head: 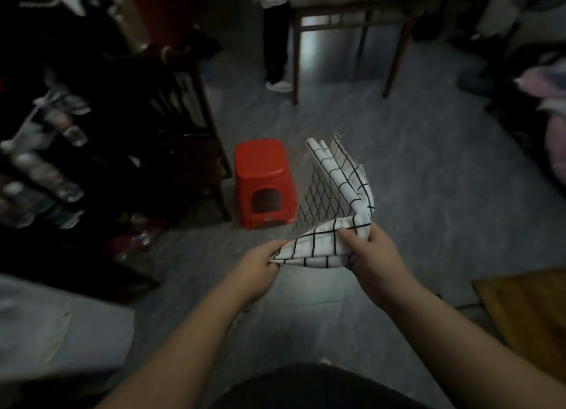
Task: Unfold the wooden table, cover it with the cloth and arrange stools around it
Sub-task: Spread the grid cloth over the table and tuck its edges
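Cloth (330, 194): soft woven fabric, matt white, thin black grid lines, creased. Stool (260, 160): moulded red plastic, smooth, slight gloss on top. Floor (413, 194): grey, mottled, smooth, faint sheen. Chair (196, 151): dark wood, dull. Panel (526, 310) lower right: brown wood, visible grain, satin.

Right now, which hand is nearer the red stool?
Left. The left hand is just this side of the red stool; the right hand is farther off to its right.
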Demonstrator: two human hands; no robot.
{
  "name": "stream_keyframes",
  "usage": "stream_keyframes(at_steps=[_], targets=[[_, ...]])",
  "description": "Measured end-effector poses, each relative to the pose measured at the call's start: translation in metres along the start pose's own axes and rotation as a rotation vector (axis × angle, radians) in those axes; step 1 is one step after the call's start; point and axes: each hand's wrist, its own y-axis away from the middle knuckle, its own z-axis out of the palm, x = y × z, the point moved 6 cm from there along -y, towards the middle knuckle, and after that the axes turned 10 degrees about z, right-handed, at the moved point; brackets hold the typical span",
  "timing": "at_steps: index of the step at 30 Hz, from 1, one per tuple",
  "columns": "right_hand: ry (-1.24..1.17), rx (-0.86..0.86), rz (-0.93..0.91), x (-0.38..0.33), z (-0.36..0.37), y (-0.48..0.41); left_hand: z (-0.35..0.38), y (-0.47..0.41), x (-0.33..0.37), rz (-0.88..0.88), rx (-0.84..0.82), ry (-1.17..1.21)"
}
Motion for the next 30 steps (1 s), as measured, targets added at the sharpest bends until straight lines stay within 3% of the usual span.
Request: stream_keyframes(at_steps=[6, 19, 25, 30], targets=[[-0.186, 0.167, -0.081, -0.051, -0.107, -0.028, 0.043, -0.124, 0.077, 0.186, -0.105, -0.133], [-0.495, 0.526, -0.220, -0.161, -0.278, -0.143, 0.125, -0.406, 0.202, 0.516, -0.363, -0.187], [-0.352, 0.959, -0.208, -0.216, -0.352, -0.187, 0.163, -0.541, 0.277, 0.696, -0.516, -0.410], [-0.255, 1.215, -0.191, -0.242, -0.416, -0.182, 0.230, -0.605, 0.344, 0.835, -0.654, -0.490]])
